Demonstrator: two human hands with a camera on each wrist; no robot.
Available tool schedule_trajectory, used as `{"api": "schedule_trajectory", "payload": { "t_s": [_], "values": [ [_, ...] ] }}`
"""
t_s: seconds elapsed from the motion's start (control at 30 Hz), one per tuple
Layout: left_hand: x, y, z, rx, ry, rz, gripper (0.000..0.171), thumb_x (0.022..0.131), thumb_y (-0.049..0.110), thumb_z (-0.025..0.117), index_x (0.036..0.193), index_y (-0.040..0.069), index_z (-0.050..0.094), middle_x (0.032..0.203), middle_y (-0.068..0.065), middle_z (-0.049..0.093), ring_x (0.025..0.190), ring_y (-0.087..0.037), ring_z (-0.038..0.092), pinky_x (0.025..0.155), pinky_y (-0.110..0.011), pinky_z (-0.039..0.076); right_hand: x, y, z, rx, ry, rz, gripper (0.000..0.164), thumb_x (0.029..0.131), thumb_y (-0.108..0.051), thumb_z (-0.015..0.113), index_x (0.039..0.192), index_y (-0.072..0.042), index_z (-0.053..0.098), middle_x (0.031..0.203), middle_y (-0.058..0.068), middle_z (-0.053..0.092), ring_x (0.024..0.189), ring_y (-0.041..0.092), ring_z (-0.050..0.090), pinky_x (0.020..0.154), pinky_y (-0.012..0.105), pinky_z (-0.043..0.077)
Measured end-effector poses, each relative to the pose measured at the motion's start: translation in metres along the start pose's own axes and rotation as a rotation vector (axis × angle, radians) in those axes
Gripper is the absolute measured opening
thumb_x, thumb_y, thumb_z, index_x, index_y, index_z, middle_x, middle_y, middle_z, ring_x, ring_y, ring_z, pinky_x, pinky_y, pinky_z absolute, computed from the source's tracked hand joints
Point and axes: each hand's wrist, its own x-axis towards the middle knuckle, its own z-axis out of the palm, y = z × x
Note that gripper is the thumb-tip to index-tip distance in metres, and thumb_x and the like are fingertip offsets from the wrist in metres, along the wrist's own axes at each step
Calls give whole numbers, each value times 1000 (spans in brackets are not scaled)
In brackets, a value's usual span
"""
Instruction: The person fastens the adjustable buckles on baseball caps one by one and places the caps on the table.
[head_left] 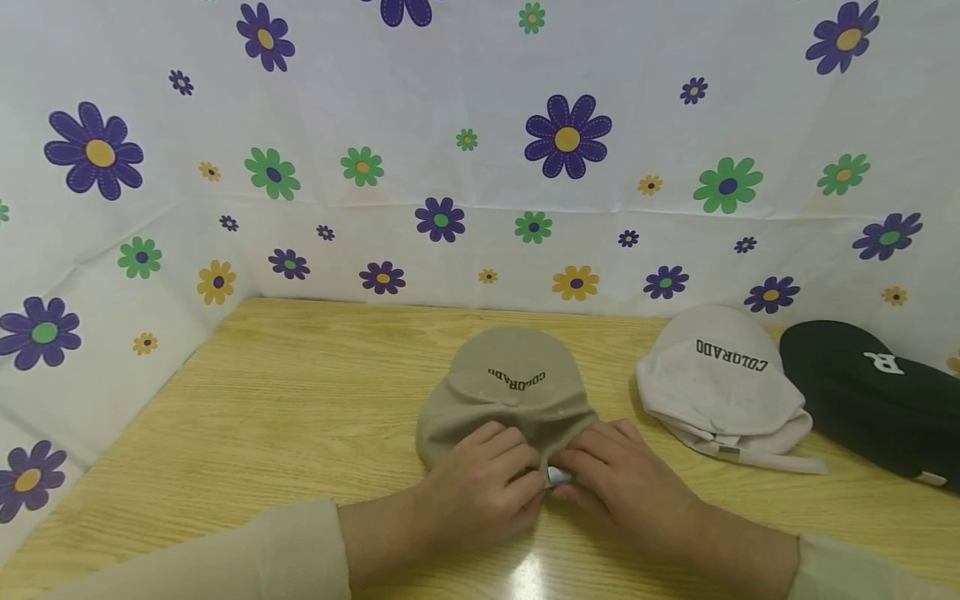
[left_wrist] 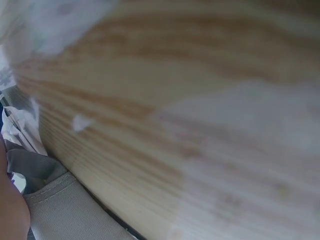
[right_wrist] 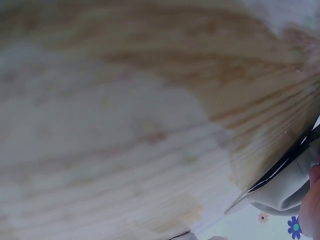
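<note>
A khaki cap (head_left: 517,354) with dark COLORADO lettering, upside down from my side, sits on the table in front of me. My left hand (head_left: 483,479) holds its near edge with curled fingers. On the other side of a small silvery buckle (head_left: 557,476), my right hand (head_left: 626,483) pinches the cap's strap. Fingertips of both hands are partly hidden by the cloth and knuckles. In the left wrist view, cap fabric (left_wrist: 75,210) shows beside part of the hand (left_wrist: 12,215). The right wrist view catches a fold of the cap (right_wrist: 287,185) at its edge.
To the right lie a pale COLORADO cap (head_left: 720,375) with its strap end sticking out and a black cap (head_left: 847,383) with a white letter. A flowered cloth (head_left: 480,83) hangs behind and left of the wooden table (head_left: 300,400).
</note>
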Motion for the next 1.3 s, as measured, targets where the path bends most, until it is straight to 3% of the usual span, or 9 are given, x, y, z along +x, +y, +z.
{"api": "schedule_trajectory", "payload": {
  "t_s": [0.47,0.7,0.83,1.03,1.3],
  "values": [
    [1,-2,3,-35,88,57,14,86,11,56,78,13,67,83,3,66,76,-12,60,69,-22,45,1,1,2,48,9,-10,26,98,-37,60,113,-17,67,113,-8,64,103,12,59,78,24,35],
    [1,-3,2,-27,85,58,5,82,15,68,78,12,70,84,4,68,77,-12,61,70,-24,46,-1,0,-2,81,-27,94,30,86,-11,61,115,-18,65,116,-8,63,107,10,56,83,28,36],
    [0,-2,2,-20,74,54,5,82,14,67,79,12,70,84,4,68,78,-12,61,71,-24,46,-2,-1,-2,71,-57,154,17,93,-15,60,108,-21,65,113,-10,62,104,7,55,83,27,36],
    [-1,-2,1,-23,56,56,10,84,13,62,79,13,70,85,4,68,79,-12,61,72,-23,46,-2,-2,0,67,-74,142,9,95,-17,60,100,-23,63,101,-15,58,95,2,52,80,24,33],
    [0,-3,2,-20,56,108,11,87,13,60,78,14,66,85,5,67,77,-11,58,70,-22,44,-1,-4,-1,69,-71,147,6,95,-20,59,97,-24,62,97,-16,56,92,1,50,80,23,33]
  ]
}}
